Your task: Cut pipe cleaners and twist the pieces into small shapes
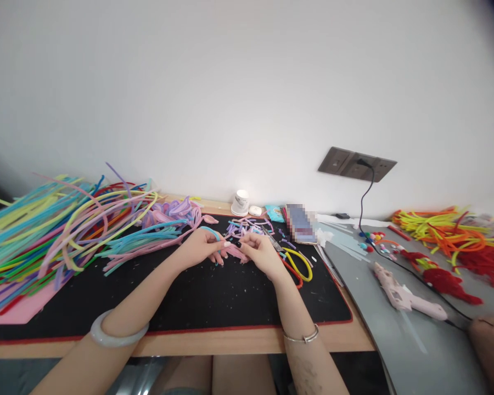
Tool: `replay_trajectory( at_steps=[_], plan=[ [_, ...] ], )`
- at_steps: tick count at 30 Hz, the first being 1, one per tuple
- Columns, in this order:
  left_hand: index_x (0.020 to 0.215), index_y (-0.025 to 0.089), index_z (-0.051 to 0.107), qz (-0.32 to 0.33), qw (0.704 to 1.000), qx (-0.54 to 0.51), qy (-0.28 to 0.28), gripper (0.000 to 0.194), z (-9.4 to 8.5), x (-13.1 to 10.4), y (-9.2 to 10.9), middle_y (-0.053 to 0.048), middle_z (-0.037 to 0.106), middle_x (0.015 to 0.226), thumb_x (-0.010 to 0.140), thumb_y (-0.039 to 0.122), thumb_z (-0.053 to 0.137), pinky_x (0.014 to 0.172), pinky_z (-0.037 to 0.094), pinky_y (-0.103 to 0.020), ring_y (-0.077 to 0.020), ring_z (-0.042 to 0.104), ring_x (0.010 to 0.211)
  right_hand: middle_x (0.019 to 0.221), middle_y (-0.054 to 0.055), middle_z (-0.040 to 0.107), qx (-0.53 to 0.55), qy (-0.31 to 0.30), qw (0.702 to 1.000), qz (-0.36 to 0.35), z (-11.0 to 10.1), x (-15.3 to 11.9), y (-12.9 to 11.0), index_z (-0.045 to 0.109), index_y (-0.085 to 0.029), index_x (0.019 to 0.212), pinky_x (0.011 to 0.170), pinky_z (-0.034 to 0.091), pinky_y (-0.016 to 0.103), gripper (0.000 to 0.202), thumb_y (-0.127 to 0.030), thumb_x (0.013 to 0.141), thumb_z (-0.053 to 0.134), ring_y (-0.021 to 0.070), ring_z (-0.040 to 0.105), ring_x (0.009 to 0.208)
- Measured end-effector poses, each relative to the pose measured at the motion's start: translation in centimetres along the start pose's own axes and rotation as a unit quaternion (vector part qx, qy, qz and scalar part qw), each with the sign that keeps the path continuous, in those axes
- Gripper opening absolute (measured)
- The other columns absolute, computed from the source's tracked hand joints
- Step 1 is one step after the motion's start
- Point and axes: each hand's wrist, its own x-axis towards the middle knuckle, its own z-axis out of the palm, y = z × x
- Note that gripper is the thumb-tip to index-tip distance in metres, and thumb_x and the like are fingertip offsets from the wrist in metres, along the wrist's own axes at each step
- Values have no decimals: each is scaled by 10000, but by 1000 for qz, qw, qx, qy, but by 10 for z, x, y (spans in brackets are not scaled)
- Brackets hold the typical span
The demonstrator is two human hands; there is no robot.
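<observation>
My left hand [203, 247], above the middle of the black mat, has its fingers closed in a pinch. A light blue pipe cleaner [209, 231] loops over its fingers. Close by on the right, my right hand [259, 253] is also pinched, its thumb and fingertips at a pink pipe cleaner [234, 251] that spans the gap between both hands. The fingers partly cover that pink piece. Short purple and blue pipe cleaner pieces [251, 224] lie just behind the hands. Beside my right wrist are scissors with yellow and orange handles [298, 266].
Long multicoloured pipe cleaners [66, 230] are heaped at the left. A paper cup [241, 202] and a phone [300, 224] stand along the back. On the grey table at right lie a glue gun [407, 296], its black cord [403, 263], pompoms and red, orange and yellow pipe cleaners [444, 233].
</observation>
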Motion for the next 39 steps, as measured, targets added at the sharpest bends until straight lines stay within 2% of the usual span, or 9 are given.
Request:
replay_trajectory(
  at_steps=[4,8,11,14,18,21,24,34,39],
  plan=[
    [606,127,612,3,996,13,-93,295,3,-6,7,-51,655,538,722,397,587,403,440,-186,-121,588,413,728,19,608,-32,21,999,-36,-2,-3,-8,608,-167,809,540,444,207,186,-331,724,592,102,539,600],
    [570,129,604,-8,981,5,-195,274,11,-11,6,-42,634,493,723,355,582,371,428,-186,-115,559,366,687,-9,555,-67,-45,994,-74,8,-7,-11,617,-168,808,539,403,201,186,-255,651,666,90,480,577],
    [583,134,589,-15,976,-8,-219,237,15,-11,2,-47,648,530,718,328,584,366,430,-193,-130,581,389,592,-44,472,-67,-69,993,-73,17,-9,-11,566,-163,719,474,342,186,129,-237,657,652,68,404,502],
    [597,132,574,-13,982,-13,-189,218,15,-9,0,-45,654,563,721,312,582,381,438,-193,-127,590,405,580,-45,474,-56,-28,995,-73,18,-8,-9,509,-165,664,473,335,189,117,-234,694,599,71,406,499],
    [616,122,563,-2,994,-4,-109,255,11,-4,0,-44,652,583,742,343,570,410,441,-181,-123,609,443,536,-52,452,-63,47,995,-65,11,-3,-5,455,-172,616,454,308,192,160,-245,702,569,69,374,465],
    [639,120,557,13,998,2,-59,271,9,-2,-1,-44,652,597,738,371,580,429,448,-189,-135,625,475,499,-59,410,-92,74,992,-53,8,-1,-3,473,-170,627,427,267,191,129,-241,708,545,64,324,434],
    [660,118,558,22,999,0,-26,258,9,0,-2,-49,657,629,749,360,566,444,450,-192,-135,629,493,496,-54,415,-118,95,987,-55,8,0,-3,498,-165,639,425,272,193,109,-238,714,531,71,343,437],
    [697,118,570,30,998,-23,55,251,10,3,-2,-30,646,632,770,355,529,483,471,-205,-119,618,501,509,-37,459,-184,86,974,-102,4,-1,-4,484,-165,591,483,322,202,181,-193,770,477,83,403,480],
    [667,124,576,46,995,-4,84,271,6,2,-2,-15,629,562,775,368,526,493,473,-205,-114,603,482,519,-9,529,-115,39,991,-54,6,-1,-4,495,-166,610,495,427,221,220,-217,811,420,112,519,488]
  ],
)
